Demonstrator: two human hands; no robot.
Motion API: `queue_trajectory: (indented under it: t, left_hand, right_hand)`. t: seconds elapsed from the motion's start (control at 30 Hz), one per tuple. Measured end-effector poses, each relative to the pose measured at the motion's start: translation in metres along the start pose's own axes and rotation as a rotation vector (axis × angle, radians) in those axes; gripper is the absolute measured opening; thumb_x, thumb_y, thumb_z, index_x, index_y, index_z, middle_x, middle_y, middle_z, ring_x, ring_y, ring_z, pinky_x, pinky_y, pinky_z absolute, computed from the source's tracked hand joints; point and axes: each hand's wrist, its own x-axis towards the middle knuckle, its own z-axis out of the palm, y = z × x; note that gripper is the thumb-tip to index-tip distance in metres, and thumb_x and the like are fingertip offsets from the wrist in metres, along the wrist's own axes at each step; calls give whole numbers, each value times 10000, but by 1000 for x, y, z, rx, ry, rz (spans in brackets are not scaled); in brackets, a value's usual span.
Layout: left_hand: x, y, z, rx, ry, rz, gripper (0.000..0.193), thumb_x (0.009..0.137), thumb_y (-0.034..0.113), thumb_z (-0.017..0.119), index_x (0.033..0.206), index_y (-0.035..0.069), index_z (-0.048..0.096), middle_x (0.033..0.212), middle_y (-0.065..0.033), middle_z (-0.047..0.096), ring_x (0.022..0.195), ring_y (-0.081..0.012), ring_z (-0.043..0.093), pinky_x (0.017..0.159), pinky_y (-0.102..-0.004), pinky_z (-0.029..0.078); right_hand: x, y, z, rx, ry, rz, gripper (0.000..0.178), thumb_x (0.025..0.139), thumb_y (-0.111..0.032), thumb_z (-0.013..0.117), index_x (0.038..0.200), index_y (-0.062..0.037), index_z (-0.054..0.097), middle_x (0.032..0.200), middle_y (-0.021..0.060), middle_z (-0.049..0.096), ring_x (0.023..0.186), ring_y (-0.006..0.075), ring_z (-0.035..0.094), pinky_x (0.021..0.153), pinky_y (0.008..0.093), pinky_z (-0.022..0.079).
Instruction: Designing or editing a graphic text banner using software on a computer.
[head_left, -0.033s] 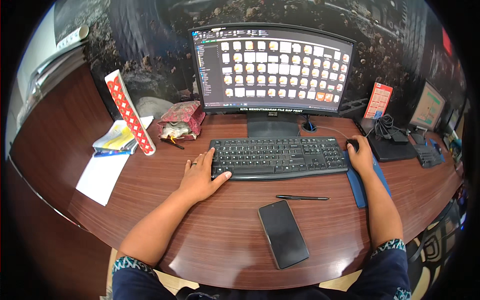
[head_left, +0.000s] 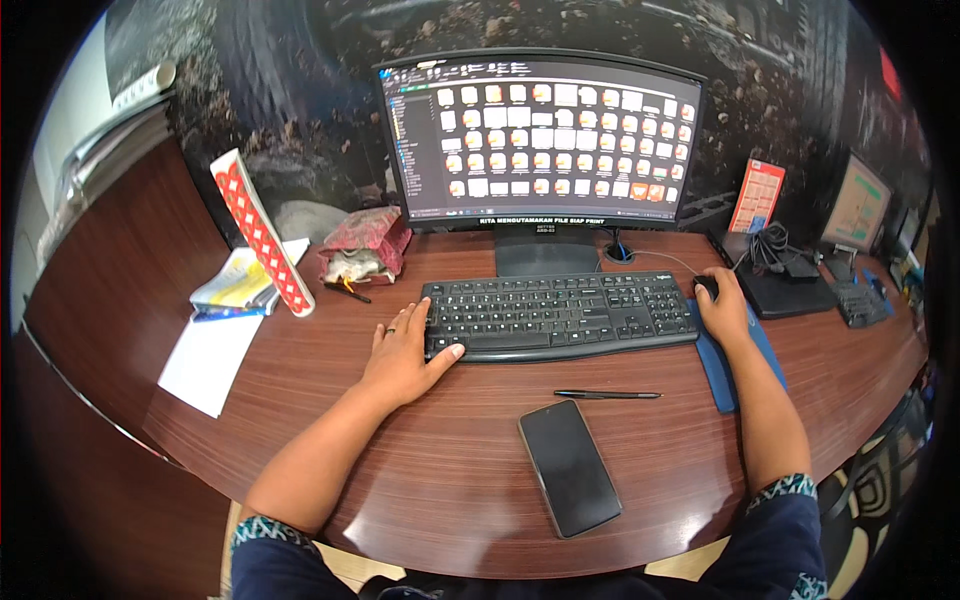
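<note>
My left hand point(head_left: 402, 355) rests flat at the left end of a black keyboard point(head_left: 560, 318), fingers spread and thumb on its lower left corner. No object is in it. On the right, my right hand point(head_left: 727, 308) curls over a dark computer mouse point(head_left: 707, 286), which is mostly covered by the palm and fingers. The mouse sits at the top end of a blue mouse pad point(head_left: 716, 372), partly under my forearm. Behind the keyboard a black monitor point(head_left: 545, 140) shows rows of file icons.
A dark smartphone point(head_left: 570, 470) and a black pen point(head_left: 608, 394) lie before the keyboard. Left stand papers point(head_left: 205, 365), a tilted red-patterned box point(head_left: 262, 235) and a red bag point(head_left: 365, 245). Right are a red calendar point(head_left: 757, 195), bundled cable point(head_left: 772, 245) and a second screen point(head_left: 860, 205).
The whole picture has shifted very slightly. Both hands keep their places at the keyboard and on the mouse.
</note>
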Motion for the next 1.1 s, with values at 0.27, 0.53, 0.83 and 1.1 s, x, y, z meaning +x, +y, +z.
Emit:
queue_trajectory:
  t: [0.27, 0.53, 0.83, 1.1]
  left_hand:
    - [-19, 61, -30, -253, 261, 697, 135, 888, 91, 725, 838, 82, 600, 911, -69, 700, 912, -276, 660, 931, -427, 476]
    - [-84, 206, -111, -1081, -90, 1215, 327, 1066, 310, 533, 1057, 21, 685, 1094, -154, 709, 1029, -311, 680, 1022, -491, 459]
    - [-81, 261, -98, -2020, -677, 1320, 389, 1035, 345, 662, 1041, -44, 673, 1166, -311, 638, 857, -286, 659, 782, -405, 556]
    - [-85, 276, -47, -2417, -602, 1560, 426, 1012, 326, 692, 1099, -90, 659, 1302, -423, 547, 1156, -421, 670, 883, -440, 593]
  right_hand:
    - [-1, 2, -5, -5, -43, 31, 283, 876, -177, 722, 1132, -64, 678, 1160, 178, 655, 1107, 414, 625, 965, 493, 498]
    - [1, -2, -3, 79, -92, 60, 272, 874, -190, 740, 1097, -38, 707, 1168, 167, 662, 1126, 388, 629, 979, 469, 498]
    - [0, 6, 2, 64, -77, 19, 293, 867, -192, 753, 1104, -27, 706, 1141, 168, 669, 1111, 381, 640, 976, 459, 498]
    - [-1, 4, -3, 44, -62, -5, 270, 861, -155, 749, 1091, -23, 702, 1133, 178, 673, 1093, 389, 648, 945, 461, 510]
